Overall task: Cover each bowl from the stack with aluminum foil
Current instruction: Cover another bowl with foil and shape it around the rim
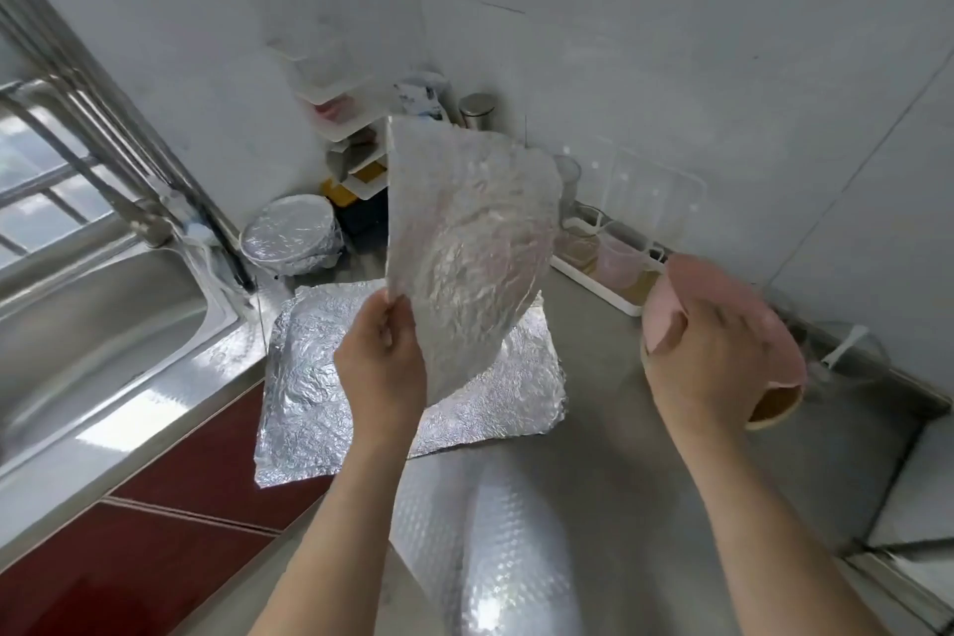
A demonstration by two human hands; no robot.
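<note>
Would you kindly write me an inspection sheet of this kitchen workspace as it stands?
surface: grey counter, foil sheets lying flat on it.
job's things: held foil sheet; pink bowl over a tan bowl; foil-covered bowl at the back; foil roll nearest.
clutter: cup rack, corner shelf, metal canister.
hands: left hand pinches the held foil sheet; right hand grips the pink bowl.
cables: dark cord or hose by the sink, too blurred to tell.
surroundings: sink, window, white walls.

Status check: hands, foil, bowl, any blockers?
Left hand pinches raised foil sheet. Right hand grips pink bowl, uncovered. One foil-covered bowl beside sink. Nothing between foil and bowl.
</note>
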